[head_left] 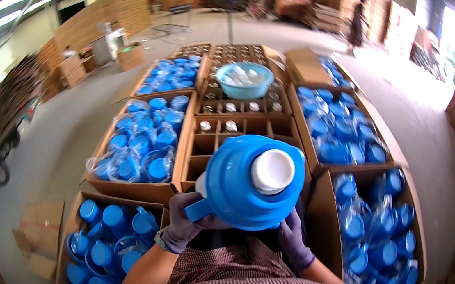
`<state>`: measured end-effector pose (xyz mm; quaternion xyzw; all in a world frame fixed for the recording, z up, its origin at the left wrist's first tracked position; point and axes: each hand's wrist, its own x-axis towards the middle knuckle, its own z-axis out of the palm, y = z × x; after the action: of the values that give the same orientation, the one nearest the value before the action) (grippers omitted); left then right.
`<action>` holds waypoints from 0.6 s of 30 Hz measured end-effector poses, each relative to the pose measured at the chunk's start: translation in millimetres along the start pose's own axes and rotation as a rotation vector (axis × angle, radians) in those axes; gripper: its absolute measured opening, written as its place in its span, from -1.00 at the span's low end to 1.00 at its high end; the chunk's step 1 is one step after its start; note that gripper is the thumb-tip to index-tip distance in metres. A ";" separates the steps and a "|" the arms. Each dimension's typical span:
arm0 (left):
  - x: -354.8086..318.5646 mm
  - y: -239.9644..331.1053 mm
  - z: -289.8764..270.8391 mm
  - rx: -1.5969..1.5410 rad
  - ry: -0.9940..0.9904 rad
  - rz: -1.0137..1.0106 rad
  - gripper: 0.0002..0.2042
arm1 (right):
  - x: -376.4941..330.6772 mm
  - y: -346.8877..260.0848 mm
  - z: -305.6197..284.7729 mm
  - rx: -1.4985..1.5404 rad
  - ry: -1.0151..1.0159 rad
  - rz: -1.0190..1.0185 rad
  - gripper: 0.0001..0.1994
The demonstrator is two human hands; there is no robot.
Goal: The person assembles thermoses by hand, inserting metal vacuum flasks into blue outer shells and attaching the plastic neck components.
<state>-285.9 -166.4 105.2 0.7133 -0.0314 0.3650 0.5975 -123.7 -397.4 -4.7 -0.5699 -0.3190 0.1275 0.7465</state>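
A large blue thermos jug [232, 176] with a white stopper [273, 171] is held up in front of me, tilted with its top toward me. My left hand [187, 221], in a grey-purple glove, is closed around it by the blue handle [199, 209]. From below right, my gloved right hand [295, 242] grips its lower side; part of those fingers is hidden behind the jug. Just beyond it stands a divided carton [200, 146] with shiny bottle-like tops in some cells. A light-blue basin [244, 88] of clear, glassy-looking pieces rests on the dividers farther back.
Left of me, an open carton [68, 265] holds blue jug parts, with bagged ones in a carton [106, 190] beyond. More blue parts fill the right cartons [323, 222]. A loaded cart [0, 173] stands far left. Another person [358, 22] is at far right.
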 end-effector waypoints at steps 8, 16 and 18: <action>-19.6 -62.5 6.4 0.472 0.061 0.232 -0.40 | 11.5 -73.8 -51.2 0.737 -0.017 -0.041 -0.65; 86.3 0.5 114.5 0.530 -0.677 0.330 -0.54 | -66.7 -131.1 -120.2 0.166 0.155 0.198 0.03; 98.8 14.6 156.5 0.639 -0.889 0.444 -0.58 | -89.2 -135.6 -134.1 0.222 0.108 0.283 0.24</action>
<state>-145.0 -268.8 169.4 0.9187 -0.3160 0.1390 0.1919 -132.0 -593.1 72.5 -0.5291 -0.1792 0.2350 0.7954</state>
